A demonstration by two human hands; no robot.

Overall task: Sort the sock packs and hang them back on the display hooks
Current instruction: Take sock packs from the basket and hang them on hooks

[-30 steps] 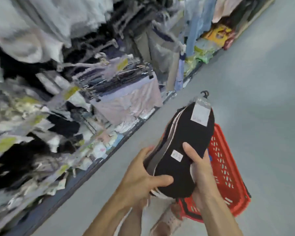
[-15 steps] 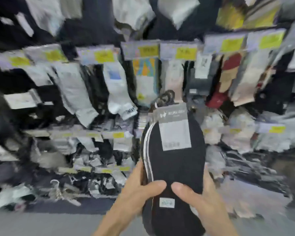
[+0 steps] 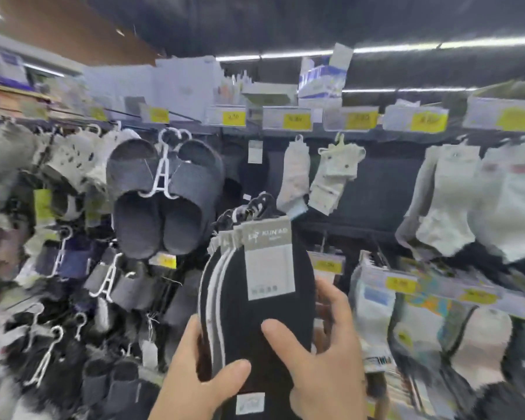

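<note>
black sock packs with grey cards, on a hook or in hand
In hand: left hand and right hand grip the upright black sock packs; their top hanger hooks appear free.

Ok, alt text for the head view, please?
A left hand and right hand hold a fanned stack of black sock packs upright before a store display. Grey slippers hang upper left, pale socks to the right, under yellow price tags.

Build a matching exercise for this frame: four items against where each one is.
1 black sock packs
2 grey slippers
3 yellow price tag
4 white ankle socks

a on the shelf edge up top
b hanging far right
c held by left hand and right hand
d clipped on a white hanger

Pairs: 1-c, 2-d, 3-a, 4-b
</note>
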